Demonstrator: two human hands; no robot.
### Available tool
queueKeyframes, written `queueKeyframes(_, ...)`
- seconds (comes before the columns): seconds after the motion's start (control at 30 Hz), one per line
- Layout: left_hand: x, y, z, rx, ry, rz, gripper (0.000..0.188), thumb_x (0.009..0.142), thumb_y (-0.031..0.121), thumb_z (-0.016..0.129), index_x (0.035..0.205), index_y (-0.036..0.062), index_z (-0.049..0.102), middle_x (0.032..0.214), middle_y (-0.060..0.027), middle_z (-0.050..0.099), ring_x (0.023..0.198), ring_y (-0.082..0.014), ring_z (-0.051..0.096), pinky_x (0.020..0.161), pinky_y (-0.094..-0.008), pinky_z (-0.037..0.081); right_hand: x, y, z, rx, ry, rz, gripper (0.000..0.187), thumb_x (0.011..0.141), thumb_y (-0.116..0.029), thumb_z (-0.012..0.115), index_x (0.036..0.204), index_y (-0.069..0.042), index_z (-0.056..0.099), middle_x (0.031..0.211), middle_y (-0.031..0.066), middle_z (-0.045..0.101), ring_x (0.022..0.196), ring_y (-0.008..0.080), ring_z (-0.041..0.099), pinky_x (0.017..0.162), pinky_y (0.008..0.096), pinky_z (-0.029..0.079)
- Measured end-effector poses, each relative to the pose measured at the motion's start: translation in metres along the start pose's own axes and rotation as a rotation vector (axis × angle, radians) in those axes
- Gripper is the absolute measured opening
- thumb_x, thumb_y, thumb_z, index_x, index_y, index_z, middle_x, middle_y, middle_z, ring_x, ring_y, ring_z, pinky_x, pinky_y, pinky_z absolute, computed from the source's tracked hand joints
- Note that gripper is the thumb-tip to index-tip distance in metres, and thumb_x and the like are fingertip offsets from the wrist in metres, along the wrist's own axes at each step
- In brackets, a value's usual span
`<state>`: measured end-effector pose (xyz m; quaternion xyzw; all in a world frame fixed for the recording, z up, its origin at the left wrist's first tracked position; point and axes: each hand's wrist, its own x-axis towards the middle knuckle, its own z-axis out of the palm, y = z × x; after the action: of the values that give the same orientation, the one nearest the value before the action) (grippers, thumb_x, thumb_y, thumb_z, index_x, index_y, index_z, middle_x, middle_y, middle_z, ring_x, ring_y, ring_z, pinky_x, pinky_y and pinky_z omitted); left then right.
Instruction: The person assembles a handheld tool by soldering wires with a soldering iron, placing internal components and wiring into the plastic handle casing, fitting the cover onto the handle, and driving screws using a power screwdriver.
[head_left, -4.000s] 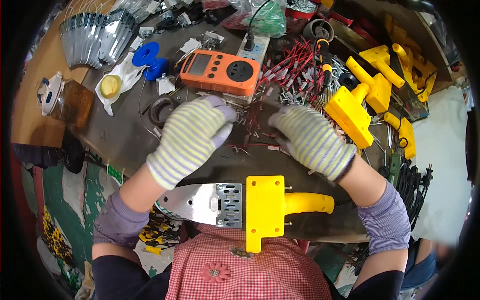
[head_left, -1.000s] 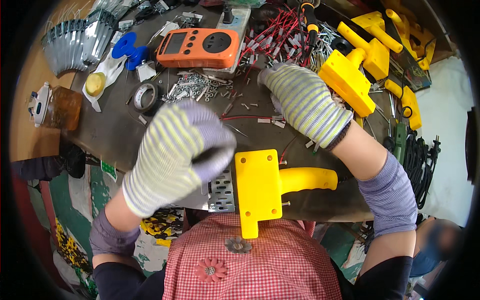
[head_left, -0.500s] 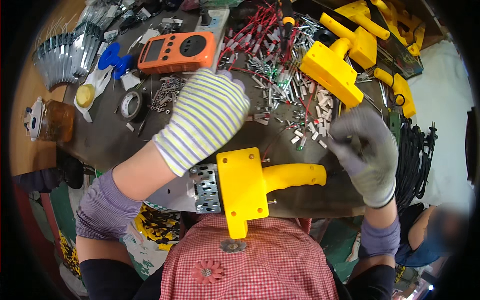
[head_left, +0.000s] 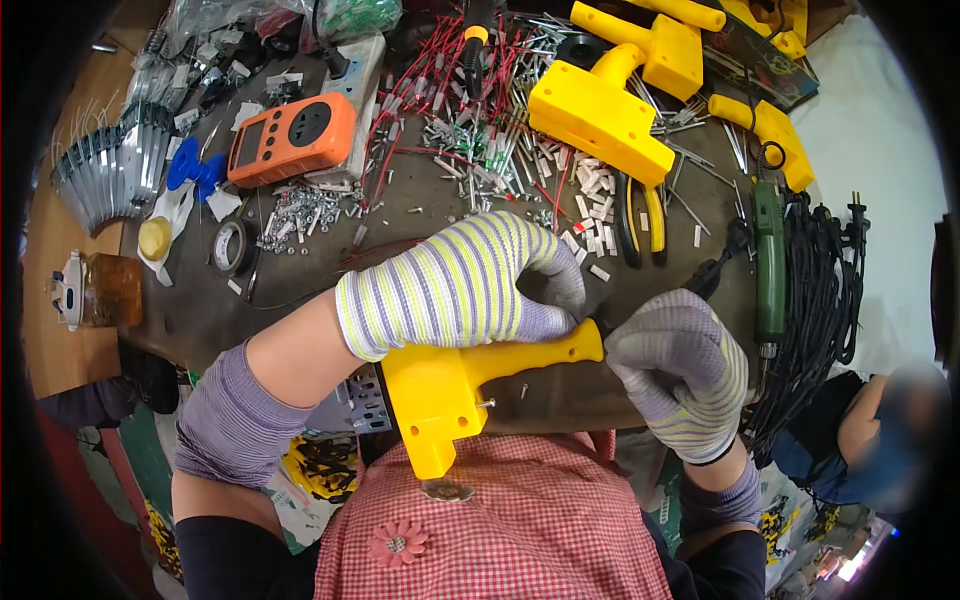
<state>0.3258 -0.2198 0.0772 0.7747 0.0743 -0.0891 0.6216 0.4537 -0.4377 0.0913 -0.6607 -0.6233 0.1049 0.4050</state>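
In front of me lies a yellow plastic tool housing (head_left: 428,395) with a handle reaching right. A perforated metal guard (head_left: 368,400) shows at its left end, partly covered by my forearm. One screw (head_left: 488,403) sticks out of the housing's side. My left hand (head_left: 465,285), in a striped glove, arches over the housing, its thumb and fingertips brought together just above the handle's end. Close to that end, right of it, my right hand (head_left: 685,375) has its gloved fingers curled to a pinch. Anything between either hand's fingertips is too small to make out.
A loose screw (head_left: 524,391) lies below the handle. Beyond are pliers (head_left: 642,220), white connectors (head_left: 597,210), another yellow housing (head_left: 600,120), an orange meter (head_left: 292,138) and small nuts (head_left: 300,215). A green electric screwdriver (head_left: 769,265) stands right, beside black cables (head_left: 815,300).
My left hand has come down and right, from near the meter to the handle's end. My right hand has moved down and left toward it. The view has shifted, uncovering the pliers.
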Motion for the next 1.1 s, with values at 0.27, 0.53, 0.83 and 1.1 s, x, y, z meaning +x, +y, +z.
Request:
queueKeyframes(0.27, -0.025, 0.013, 0.015, 0.574, 0.13, 0.301, 0.04, 0.076, 0.024, 0.072, 0.112, 0.0061, 0.072, 0.105, -0.0142, 0.068, 0.101, -0.0359, 0.063, 0.093, -0.0451, 0.05, -0.016, -0.022, 0.04, -0.309, -0.365, -0.141, 0.021, 0.078, -0.018, 0.067, 0.097, -0.011, 0.069, 0.09, 0.0007, 0.068, 0.076, 0.0168, 0.065, 0.065, 0.0321, 0.053)
queueKeyframes(0.53, -0.056, 0.005, 0.006, 0.516, 0.223, 0.178, 0.036, 0.084, 0.017, 0.068, 0.119, 0.0093, 0.07, 0.118, -0.0112, 0.066, 0.115, -0.0323, 0.06, 0.103, -0.0434, 0.046, -0.022, -0.014, 0.071, -0.256, -0.17, -0.289, 0.017, 0.082, -0.021, 0.062, 0.091, -0.008, 0.067, 0.084, 0.0017, 0.065, 0.075, 0.0177, 0.062, 0.063, 0.0331, 0.052)
queueKeyframes(0.83, -0.062, 0.001, 0.009, 0.658, 0.424, 0.155, 0.035, 0.082, 0.012, 0.072, 0.117, 0.0073, 0.071, 0.114, -0.0113, 0.068, 0.119, -0.0308, 0.059, 0.103, -0.0412, 0.047, -0.012, -0.031, 0.079, -0.402, -0.312, -0.203, 0.015, 0.079, -0.021, 0.063, 0.088, -0.01, 0.065, 0.078, 0.0028, 0.059, 0.075, 0.0191, 0.061, 0.064, 0.0346, 0.051)
queueKeyframes(1.1, -0.054, 0.005, 0.042, 0.668, 0.386, 0.202, 0.044, 0.08, 0.028, 0.073, 0.117, 0.0038, 0.067, 0.102, -0.0153, 0.065, 0.096, -0.0362, 0.063, 0.088, -0.0451, 0.05, -0.028, -0.033, 0.056, -0.482, -0.383, -0.148, 0.013, 0.081, -0.022, 0.061, 0.083, -0.01, 0.061, 0.072, 0.006, 0.053, 0.07, 0.0222, 0.057, 0.058, 0.0361, 0.047)
